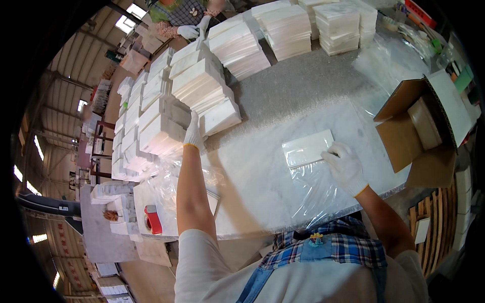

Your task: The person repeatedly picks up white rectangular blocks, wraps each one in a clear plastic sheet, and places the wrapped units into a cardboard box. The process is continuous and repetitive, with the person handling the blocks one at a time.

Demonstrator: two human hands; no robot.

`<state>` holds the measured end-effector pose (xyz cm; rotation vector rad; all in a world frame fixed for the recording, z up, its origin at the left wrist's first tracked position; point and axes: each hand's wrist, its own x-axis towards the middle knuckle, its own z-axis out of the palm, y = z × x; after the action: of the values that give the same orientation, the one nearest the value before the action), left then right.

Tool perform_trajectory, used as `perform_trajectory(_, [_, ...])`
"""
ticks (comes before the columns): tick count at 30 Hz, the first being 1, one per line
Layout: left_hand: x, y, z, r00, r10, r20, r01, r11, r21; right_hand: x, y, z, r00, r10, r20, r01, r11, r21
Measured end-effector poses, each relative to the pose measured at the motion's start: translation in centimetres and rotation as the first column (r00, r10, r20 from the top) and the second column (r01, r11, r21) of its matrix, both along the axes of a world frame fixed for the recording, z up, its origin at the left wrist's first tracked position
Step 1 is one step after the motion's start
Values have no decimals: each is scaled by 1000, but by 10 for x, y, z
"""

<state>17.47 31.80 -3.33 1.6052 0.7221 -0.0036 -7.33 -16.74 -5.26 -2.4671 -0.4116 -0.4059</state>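
Observation:
My left hand (193, 135), in a white glove, reaches out to the stacks of white marble-like tiles (197, 81). It touches or is very close to the near end of a stack, beside a tilted tile (220, 117). Its fingers point away from me and are partly hidden, so I cannot tell whether they grip. In front of me a few white tiles (308, 147) lie together on the table, partly in a clear plastic bag (316, 189) whose loose part spreads toward me. My right hand (347, 169), also gloved, has its fingers closed at the right edge of these tiles.
An open cardboard box (409, 126) stands at the right. More tile stacks (283, 33) line the table's far side, where a person's gloved hands (194, 31) show. A red tape dispenser (152, 220) and crumpled clear plastic (164, 177) lie at the left. Slatted wood (435, 222) is lower right.

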Motion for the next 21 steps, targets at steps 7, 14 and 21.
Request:
perform_trajectory(7, [-28,15,-11,987,-108,123,130,973,-191,5,7,4,996,44,79,-49,997,63])
perform_trajectory(14, [-65,-12,3,997,-58,60,75,938,-339,3,7,6,993,40,111,-43,999,22])
perform_trajectory(21, [-49,-40,38,883,-455,-117,324,410,853,5,7,3,983,56,172,-60,998,18])
